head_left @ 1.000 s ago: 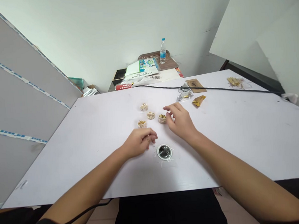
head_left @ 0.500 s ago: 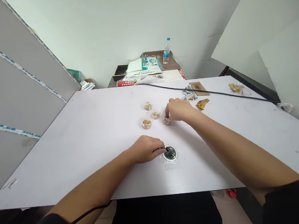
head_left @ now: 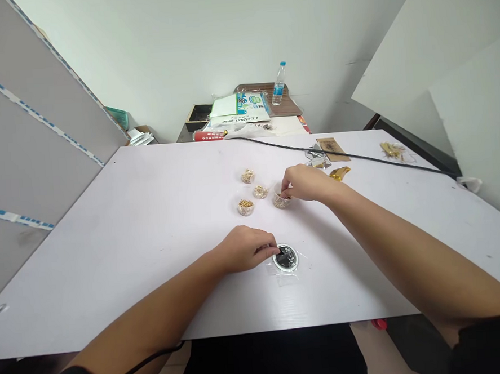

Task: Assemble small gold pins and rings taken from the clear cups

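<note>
My right hand [head_left: 305, 182] has its thumb and fingers pinched together inside a small clear cup [head_left: 281, 202] of small pieces. Whatever lies between those fingertips is hidden. My left hand [head_left: 250, 248] rests on the table, fingers closed in a pinch at the left edge of a round black disc with a white rim [head_left: 286, 258]. I cannot make out what it pinches. Clear film [head_left: 286, 278] lies around the disc. Beside the right hand's cup stand a cup of gold pieces [head_left: 246, 206], a cup of pale gold pieces [head_left: 260, 192] and another similar cup [head_left: 247, 176].
Behind my right hand lie crumpled gold foil [head_left: 340, 173], silver packets [head_left: 317, 159] and a brown card [head_left: 333, 148]. A black cable [head_left: 384, 157] crosses the table's back. Gold bits [head_left: 392, 150] lie at the far right. A water bottle [head_left: 278, 86] stands beyond the table.
My right hand has shifted slightly right, with more of its fingertips showing, and its cup sits slightly farther right. The left hand stays at the disc. The camera view has moved a little.
</note>
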`<state>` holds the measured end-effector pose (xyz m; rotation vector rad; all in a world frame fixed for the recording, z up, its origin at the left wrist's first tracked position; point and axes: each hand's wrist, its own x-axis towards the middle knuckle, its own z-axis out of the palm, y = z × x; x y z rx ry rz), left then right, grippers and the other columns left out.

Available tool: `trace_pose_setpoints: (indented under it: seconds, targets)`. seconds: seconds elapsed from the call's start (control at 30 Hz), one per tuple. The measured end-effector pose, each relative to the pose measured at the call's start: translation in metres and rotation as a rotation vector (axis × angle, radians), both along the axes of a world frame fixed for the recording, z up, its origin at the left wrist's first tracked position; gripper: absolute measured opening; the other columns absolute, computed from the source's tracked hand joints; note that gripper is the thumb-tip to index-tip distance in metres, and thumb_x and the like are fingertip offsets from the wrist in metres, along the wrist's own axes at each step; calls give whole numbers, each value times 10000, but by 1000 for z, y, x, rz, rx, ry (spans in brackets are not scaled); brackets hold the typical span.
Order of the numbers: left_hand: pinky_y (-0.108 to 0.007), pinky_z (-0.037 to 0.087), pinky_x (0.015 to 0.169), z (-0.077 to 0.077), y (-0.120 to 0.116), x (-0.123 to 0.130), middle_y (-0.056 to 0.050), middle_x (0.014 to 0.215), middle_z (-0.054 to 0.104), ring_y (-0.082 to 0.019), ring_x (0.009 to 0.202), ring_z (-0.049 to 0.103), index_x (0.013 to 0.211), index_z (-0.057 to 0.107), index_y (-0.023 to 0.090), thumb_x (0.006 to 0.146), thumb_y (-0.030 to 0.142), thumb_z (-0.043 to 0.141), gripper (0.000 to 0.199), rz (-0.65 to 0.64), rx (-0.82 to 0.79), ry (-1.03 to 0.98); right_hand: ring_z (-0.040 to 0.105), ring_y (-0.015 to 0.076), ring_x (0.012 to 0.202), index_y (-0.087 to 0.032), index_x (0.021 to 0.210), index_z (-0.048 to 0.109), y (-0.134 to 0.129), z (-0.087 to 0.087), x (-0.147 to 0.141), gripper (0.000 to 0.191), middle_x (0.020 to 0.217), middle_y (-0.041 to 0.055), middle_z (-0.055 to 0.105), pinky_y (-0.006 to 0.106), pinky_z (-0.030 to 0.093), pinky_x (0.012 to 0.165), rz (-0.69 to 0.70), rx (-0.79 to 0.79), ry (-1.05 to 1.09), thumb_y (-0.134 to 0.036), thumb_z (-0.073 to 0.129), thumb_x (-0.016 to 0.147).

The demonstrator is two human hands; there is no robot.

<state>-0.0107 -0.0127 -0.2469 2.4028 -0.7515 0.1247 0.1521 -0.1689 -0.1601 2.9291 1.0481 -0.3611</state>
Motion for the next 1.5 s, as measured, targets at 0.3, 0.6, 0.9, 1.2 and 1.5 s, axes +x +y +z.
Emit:
trace_pose_setpoints:
  seconds: [0.3, 0.6, 0.9, 1.2, 1.5]
  targets:
    - [-221, 418, 646, 9, -1, -4, -10, 737, 634, -100, 661, 538, 818, 572, 155, 940, 192, 434, 188, 100, -233, 78, 571, 238, 1016, -152, 844, 650, -34, -10, -9, 218, 1120, 134, 608, 380, 472, 854, 442, 601, -171, -192, 469, 958]
    - [-181, 396, 451, 25, 0, -9, -22, 614, 595, -71, 471, 519, 772, 556, 116, 850, 505, 670, 412, 294, -831, 432, 516, 116, 663, -156, 908, 578, -19, -54, -69, 132, 740, 34, 570, 254, 443, 610, 722, 1249, 22, -111, 471, 971]
    - [-197, 444, 539, 23, 9, -5, -10, 705, 594, -70, 553, 542, 823, 573, 131, 962, 289, 508, 220, 182, -499, 166, 524, 116, 657, -155, 910, 604, -22, -82, -64, 94, 756, 37, 597, 239, 439, 581, 734, 1083, -43, -129, 526, 954]
    - [-218, 433, 647, 22, 10, -3, -6, 740, 557, -90, 652, 484, 816, 515, 152, 978, 214, 400, 208, 159, -283, 35, 502, 113, 660, -164, 926, 558, -24, -84, -62, 151, 762, 25, 579, 229, 429, 579, 693, 1010, -53, -98, 429, 969]
    - [-186, 374, 465, 24, 8, -5, -24, 611, 587, -77, 509, 485, 732, 606, 117, 889, 407, 607, 330, 331, -469, 356, 522, 113, 667, -165, 933, 574, -25, -82, -64, 139, 778, 23, 597, 231, 429, 593, 687, 970, -16, -92, 456, 946]
